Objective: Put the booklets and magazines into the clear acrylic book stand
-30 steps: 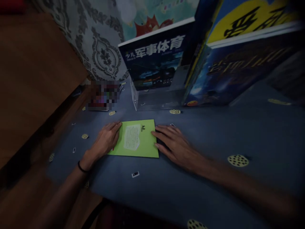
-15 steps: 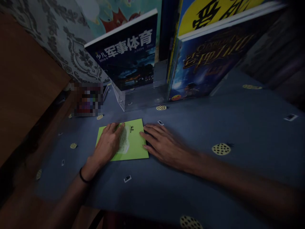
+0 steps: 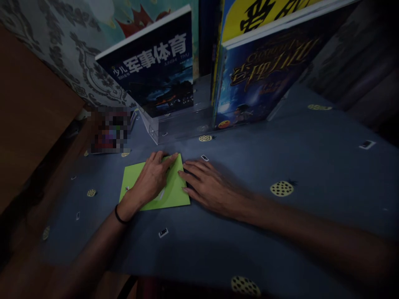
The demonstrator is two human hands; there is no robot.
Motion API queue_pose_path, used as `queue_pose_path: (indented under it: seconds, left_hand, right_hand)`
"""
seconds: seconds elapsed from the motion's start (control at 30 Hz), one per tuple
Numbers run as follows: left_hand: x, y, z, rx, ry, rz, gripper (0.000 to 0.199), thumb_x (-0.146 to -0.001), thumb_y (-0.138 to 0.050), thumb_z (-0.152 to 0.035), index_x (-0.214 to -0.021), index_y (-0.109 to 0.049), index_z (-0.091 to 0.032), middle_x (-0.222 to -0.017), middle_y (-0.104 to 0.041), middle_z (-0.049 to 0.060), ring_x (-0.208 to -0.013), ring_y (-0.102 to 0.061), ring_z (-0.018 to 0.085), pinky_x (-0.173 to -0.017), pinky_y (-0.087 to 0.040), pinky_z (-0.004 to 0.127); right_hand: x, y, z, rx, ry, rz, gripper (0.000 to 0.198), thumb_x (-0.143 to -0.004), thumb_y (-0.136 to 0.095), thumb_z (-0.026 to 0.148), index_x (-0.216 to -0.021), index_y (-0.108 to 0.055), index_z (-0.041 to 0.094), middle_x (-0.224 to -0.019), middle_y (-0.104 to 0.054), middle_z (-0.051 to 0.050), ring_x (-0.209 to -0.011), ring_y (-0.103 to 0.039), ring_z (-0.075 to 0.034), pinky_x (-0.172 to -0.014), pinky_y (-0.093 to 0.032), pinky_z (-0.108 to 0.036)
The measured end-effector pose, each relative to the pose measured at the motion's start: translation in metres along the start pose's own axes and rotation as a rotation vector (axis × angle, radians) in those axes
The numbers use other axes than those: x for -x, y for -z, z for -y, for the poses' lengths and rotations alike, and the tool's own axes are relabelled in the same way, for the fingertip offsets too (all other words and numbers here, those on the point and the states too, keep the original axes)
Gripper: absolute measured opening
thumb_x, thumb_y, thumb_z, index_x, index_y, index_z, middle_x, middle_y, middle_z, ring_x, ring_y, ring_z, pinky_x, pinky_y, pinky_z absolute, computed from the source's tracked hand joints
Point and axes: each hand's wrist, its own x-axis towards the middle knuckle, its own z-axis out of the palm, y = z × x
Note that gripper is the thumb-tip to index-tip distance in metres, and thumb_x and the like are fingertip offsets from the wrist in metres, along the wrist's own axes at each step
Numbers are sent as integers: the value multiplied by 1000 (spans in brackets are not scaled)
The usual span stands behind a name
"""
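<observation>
Sliding further across since a second ago, the left hand (image 3: 152, 180) now lies flat over the middle of the green card (image 3: 174, 193), fingers spread and pressing, gripping nothing. Its white panel is almost covered. Just beside the card's right edge, the right hand (image 3: 207, 187) rests open on the blue tablecloth (image 3: 280, 232) (fingertips touching the card). Beyond stand upright books (image 3: 156, 70) in a clear holder (image 3: 183, 126).

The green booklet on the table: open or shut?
Shut: the booklet lies flat, cover up, left hand pressing on it.
</observation>
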Motion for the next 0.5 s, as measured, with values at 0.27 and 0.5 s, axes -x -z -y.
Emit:
queue_pose_path:
  seconds: [0.27, 0.5]
  left_hand:
    - [-2, -4, 0, -24, -2, -37, 61, -90, -41, 2, -144, -56, -22, -123, -57, 13, -112, -52, 27, -97, -50, 46]
    - [8, 2, -4, 2, -80, -9, 59, -95, -38, 0, -145, -55, -26, -129, -53, 12, -120, -47, 27, -101, -47, 47]
  right_hand:
    - [-2, 4, -2, -116, -46, 16, 26, -100, -53, 24, -119, -69, 15, -127, -70, -17, -124, -62, -32, -107, -50, -58]
    - [-6, 13, -11, -442, -285, -56, 28, -99, -49, 20, -114, -72, 19, -115, -74, -11, -109, -68, -27, -98, -54, -48]
